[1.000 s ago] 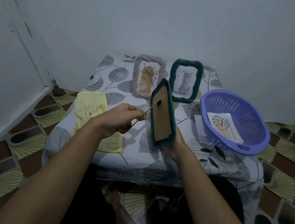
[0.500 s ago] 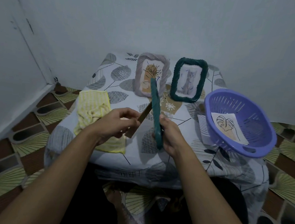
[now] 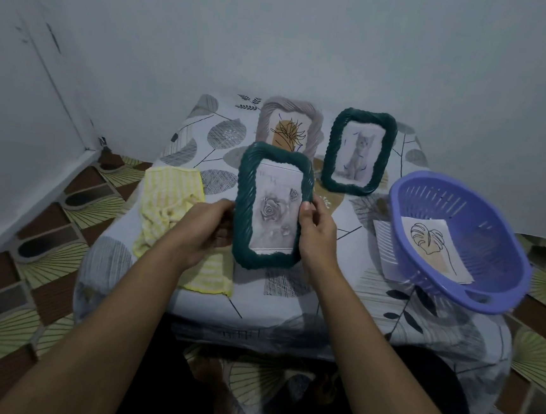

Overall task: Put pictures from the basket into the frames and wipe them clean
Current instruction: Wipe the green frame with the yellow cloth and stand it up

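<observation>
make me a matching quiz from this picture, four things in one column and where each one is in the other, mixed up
1 rose frame
2 cat frame
3 leaf picture
4 yellow cloth

A in the purple basket
B held by left hand and right hand
C standing at the table's back
D lying at the table's left

Pairs: 1-B; 2-C; 3-A; 4-D
</observation>
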Demonstrator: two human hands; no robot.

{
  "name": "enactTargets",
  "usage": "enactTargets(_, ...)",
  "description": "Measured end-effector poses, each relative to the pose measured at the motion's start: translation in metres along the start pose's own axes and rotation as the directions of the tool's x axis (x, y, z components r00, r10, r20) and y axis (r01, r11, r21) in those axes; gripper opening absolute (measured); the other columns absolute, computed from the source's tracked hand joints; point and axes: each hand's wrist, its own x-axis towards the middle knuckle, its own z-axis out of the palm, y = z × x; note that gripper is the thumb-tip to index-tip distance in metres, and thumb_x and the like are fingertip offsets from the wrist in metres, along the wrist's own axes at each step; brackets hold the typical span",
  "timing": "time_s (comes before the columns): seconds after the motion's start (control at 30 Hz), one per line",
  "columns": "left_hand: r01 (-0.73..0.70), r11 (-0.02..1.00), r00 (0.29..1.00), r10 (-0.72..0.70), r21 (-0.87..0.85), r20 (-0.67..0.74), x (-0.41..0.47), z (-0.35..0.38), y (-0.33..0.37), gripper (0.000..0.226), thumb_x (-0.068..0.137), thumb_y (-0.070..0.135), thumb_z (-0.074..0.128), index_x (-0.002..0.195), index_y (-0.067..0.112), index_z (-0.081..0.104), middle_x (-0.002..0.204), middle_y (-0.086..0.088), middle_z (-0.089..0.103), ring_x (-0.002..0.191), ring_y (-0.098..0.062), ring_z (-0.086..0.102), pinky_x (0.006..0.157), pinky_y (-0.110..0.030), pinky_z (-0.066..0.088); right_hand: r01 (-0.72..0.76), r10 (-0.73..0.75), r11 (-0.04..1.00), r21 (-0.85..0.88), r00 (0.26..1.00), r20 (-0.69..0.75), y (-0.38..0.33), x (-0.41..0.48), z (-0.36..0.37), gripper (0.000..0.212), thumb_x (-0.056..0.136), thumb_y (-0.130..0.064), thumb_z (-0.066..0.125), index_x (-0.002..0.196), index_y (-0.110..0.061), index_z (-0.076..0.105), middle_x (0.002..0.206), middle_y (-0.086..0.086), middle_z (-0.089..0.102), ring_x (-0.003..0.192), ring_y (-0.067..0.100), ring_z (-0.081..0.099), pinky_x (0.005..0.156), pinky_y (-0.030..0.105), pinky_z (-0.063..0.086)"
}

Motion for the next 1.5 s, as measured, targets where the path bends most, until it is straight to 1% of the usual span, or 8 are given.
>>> enactTargets(0.1,0.137,0.978,0.989,-0.124,-0.160,0.086,0.015,-0.011,0.006,0.037,0.100,0.038,0.044,0.086,0.010,0.063,0.066,-0.003,0.063,0.061,-0.017,0.059,0.065,-0.029,0.051,0.133,-0.133,0.991,-0.006,0.991,0.006,-0.002,0.003,0.006,0.032,0.105,-0.023,0.046,0.136,-0.033,0.045,0.110,-0.009,0.062,0.090,-0.011,0.064,0.073,0.015,0.053)
enactTargets(0.23,0.112,0.956,0.991,-0.087,-0.269,0.104,0.042,-0.021,0.016,0.056,0.097,0.051,0.042,0.126,0.009,0.065,0.121,-0.016,0.069,0.115,-0.034,0.064,0.105,-0.051,0.046,0.253,-0.253,0.965,-0.067,0.967,0.016,0.001,0.013,0.023,0.036,0.103,-0.026,0.050,0.135,-0.042,0.042,0.102,-0.004,0.060,0.093,0.002,0.064,0.079,0.022,0.054)
enactTargets(0.47,-0.108,0.961,0.994,0.105,-0.254,-0.025,0.087,-0.033,0.049,0.047,0.100,0.046,0.041,0.124,0.018,0.070,0.121,-0.010,0.071,0.116,-0.032,0.065,0.099,-0.052,0.052,0.313,-0.312,0.943,-0.118,0.950,0.025,0.002,0.043,0.058,0.040,0.103,-0.026,0.050,0.142,-0.031,0.040,0.099,-0.004,0.059,0.086,-0.003,0.061,0.074,0.022,0.053)
enactTargets(0.77,-0.207,0.964,0.975,0.190,-0.165,-0.114,0.150,-0.061,0.084,0.047,0.099,0.046,0.038,0.120,0.019,0.071,0.114,-0.005,0.074,0.109,-0.027,0.068,0.092,-0.045,0.057,0.231,-0.215,0.966,-0.111,0.966,0.142,0.006,0.092,0.103,0.066,0.097,-0.008,0.045,0.149,-0.047,0.032,0.138,-0.008,0.056,0.127,0.009,0.054,0.105,0.047,0.049)
enactTargets(0.93,-0.193,0.964,0.976,0.170,-0.181,-0.135,0.182,-0.076,0.089,0.052,0.099,0.046,0.032,0.119,0.019,0.072,0.114,-0.007,0.074,0.108,-0.028,0.068,0.093,-0.047,0.056,0.213,-0.191,0.971,-0.106,0.964,0.187,0.009,0.113,0.124,0.076,0.088,-0.006,0.041,0.150,-0.048,0.029,0.154,-0.007,0.041,0.140,0.009,0.040,0.117,0.044,0.037)
enactTargets(1.07,-0.172,0.965,0.979,0.146,-0.196,-0.141,0.204,-0.086,0.091,0.053,0.098,0.046,0.034,0.120,0.017,0.072,0.114,-0.010,0.074,0.109,-0.031,0.068,0.090,-0.047,0.057,0.204,-0.178,0.973,-0.109,0.961,0.211,0.016,0.129,0.136,0.078,0.087,-0.003,0.040,0.155,-0.039,0.025,0.154,-0.010,0.039,0.135,0.003,0.042,0.110,0.028,0.040)
enactTargets(1.33,-0.103,0.973,0.994,0.094,-0.207,-0.051,0.229,-0.098,0.102,0.059,0.096,0.049,0.029,0.122,0.016,0.071,0.116,-0.014,0.072,0.109,-0.034,0.067,0.090,-0.052,0.056,0.174,-0.147,0.977,-0.125,0.968,0.205,0.019,0.141,0.154,0.082,0.088,-0.006,0.042,0.156,-0.043,0.017,0.158,-0.010,0.034,0.141,0.010,0.039,0.115,0.043,0.040)
enactTargets(1.5,-0.067,0.981,0.995,0.051,-0.182,-0.088,0.245,-0.103,0.105,0.062,0.095,0.050,0.028,0.119,0.015,0.073,0.113,-0.016,0.073,0.112,-0.036,0.065,0.093,-0.056,0.053,0.132,-0.098,0.978,-0.162,0.974,0.204,0.022,0.155,0.161,0.084,0.091,-0.003,0.046,0.155,-0.048,0.013,0.146,-0.017,0.042,0.111,-0.004,0.052,0.100,0.029,0.047)
